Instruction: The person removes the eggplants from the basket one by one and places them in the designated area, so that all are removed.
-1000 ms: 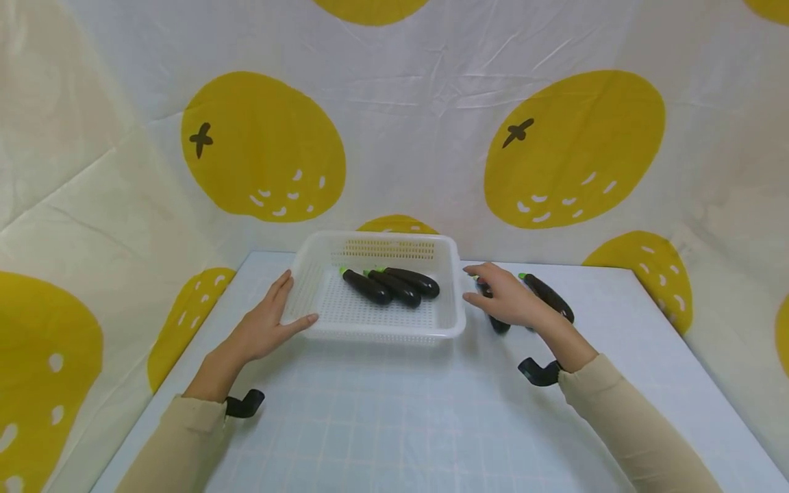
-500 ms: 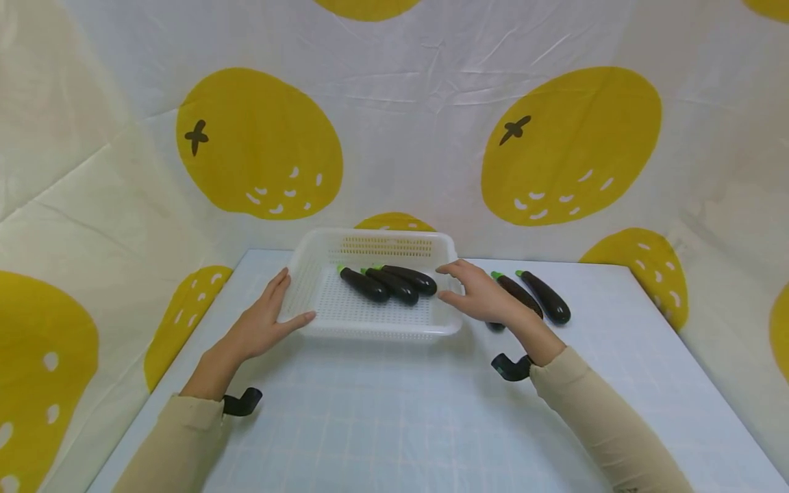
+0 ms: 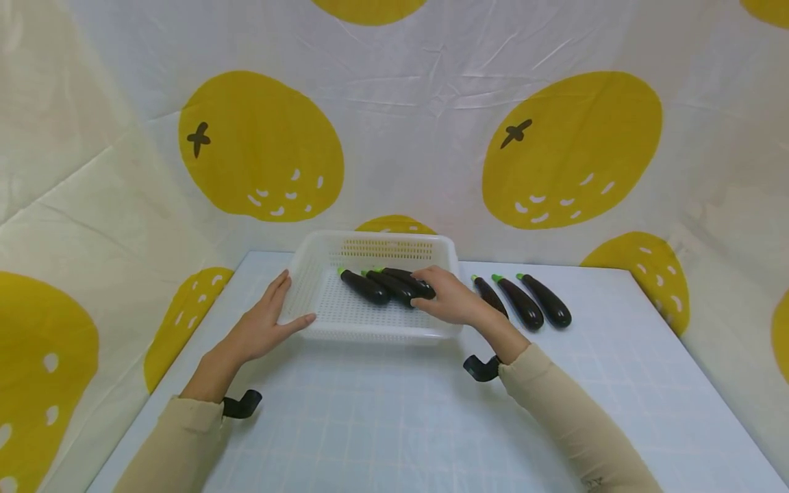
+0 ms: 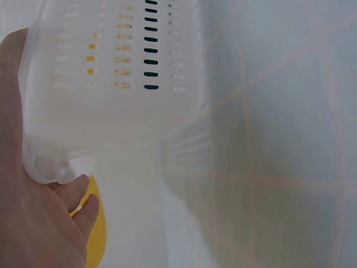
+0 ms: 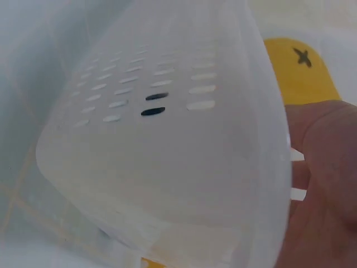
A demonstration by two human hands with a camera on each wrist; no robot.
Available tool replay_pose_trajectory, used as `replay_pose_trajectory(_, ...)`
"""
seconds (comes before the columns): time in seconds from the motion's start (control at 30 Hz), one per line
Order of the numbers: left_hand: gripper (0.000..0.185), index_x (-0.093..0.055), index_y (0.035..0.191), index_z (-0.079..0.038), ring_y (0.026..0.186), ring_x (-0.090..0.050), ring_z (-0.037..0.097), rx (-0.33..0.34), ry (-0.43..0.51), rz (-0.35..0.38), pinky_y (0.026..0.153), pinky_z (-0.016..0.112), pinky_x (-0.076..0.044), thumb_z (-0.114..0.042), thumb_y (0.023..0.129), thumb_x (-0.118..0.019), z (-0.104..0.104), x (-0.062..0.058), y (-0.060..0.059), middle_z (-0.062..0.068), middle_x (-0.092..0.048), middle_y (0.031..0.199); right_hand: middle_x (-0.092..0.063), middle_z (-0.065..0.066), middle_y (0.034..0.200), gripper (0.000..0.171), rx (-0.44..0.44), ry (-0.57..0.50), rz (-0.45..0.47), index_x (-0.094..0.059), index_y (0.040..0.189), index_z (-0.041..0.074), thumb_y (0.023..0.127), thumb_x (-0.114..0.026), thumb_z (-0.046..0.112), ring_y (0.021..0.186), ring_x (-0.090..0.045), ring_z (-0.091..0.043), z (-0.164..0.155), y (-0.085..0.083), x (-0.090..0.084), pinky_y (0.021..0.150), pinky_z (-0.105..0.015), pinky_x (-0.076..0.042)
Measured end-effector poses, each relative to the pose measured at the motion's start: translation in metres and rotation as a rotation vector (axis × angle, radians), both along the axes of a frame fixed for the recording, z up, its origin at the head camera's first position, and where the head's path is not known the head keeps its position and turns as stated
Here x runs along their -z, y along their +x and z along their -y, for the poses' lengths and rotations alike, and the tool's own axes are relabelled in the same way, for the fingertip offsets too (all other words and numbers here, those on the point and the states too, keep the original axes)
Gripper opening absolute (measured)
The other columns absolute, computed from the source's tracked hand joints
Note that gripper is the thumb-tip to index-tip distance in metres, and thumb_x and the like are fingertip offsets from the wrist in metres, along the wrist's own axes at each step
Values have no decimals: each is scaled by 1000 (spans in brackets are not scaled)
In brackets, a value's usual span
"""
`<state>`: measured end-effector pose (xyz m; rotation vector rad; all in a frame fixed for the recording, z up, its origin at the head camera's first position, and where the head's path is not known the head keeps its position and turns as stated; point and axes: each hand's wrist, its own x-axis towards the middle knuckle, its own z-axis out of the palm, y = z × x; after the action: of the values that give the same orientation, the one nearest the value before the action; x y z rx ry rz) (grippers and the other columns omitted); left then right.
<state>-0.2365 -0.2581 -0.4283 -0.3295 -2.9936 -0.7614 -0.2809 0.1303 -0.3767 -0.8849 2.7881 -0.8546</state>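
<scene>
Three dark eggplants (image 3: 365, 286) with green stem ends lie side by side in a white plastic basket (image 3: 376, 331). My left hand (image 3: 260, 327) rests on the basket's left side, its fingers extended along the outside and its thumb at the front rim. Over the basket's right rim reaches my right hand (image 3: 455, 301), thumb and fingers spread around the thick end of the rightmost eggplant in it. Whether they touch that eggplant cannot be told. In the right wrist view the basket's side wall (image 5: 184, 162) hides the fingertips.
Three more eggplants (image 3: 519, 302) lie in a row on the table (image 3: 382, 418) to the right of the basket; my right forearm partly covers the nearest. Behind the table hangs a white cloth (image 3: 419, 150) printed with yellow fruit.
My right hand has moved left from above the loose eggplants, across the basket's right rim, to the eggplant inside. The left hand and basket have stayed in place.
</scene>
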Motion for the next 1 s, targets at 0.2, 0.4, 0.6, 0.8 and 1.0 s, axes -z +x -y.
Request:
replay_pose_trajectory(0.2,113,-3,165,-7,152,-20,48,3,-1,-6,113,71,-26,-74,91,-56,1,0,-1,14,0,172,-51,-19,147,64,42,91,-8,-48,150,1,96,-72,25,133,-50,-33,19,-6,7,112,-50,-42)
replay_pose_trajectory(0.4,113,-4,165,-6,152,-21,47,2,0,-7,114,71,-26,-73,91,-57,1,-1,0,14,-1,172,-47,-20,149,69,53,149,-25,-44,153,1,95,-73,26,133,-49,-34,34,-11,12,112,-50,-42)
replay_pose_trajectory(0.6,114,-2,165,-8,151,-21,47,-1,4,8,114,71,-26,-75,90,-56,0,1,-1,11,1,172,-43,-21,151,73,74,180,-5,-40,155,2,96,-73,28,134,-47,-34,43,-16,21,110,-50,-44)
replay_pose_trajectory(0.8,114,-2,165,-8,151,-22,47,-3,1,-3,114,70,-26,-75,90,-56,-1,1,-1,12,0,172,-42,-21,152,73,94,225,-8,-39,156,3,96,-72,30,137,-46,-36,51,-18,25,110,-51,-44)
replay_pose_trajectory(1.0,115,-2,165,-8,151,-21,47,-6,6,7,114,71,-26,-75,90,-56,0,1,-1,13,0,172,-41,-19,155,73,118,287,32,-39,157,6,97,-71,33,140,-44,-38,61,-17,23,109,-54,-44)
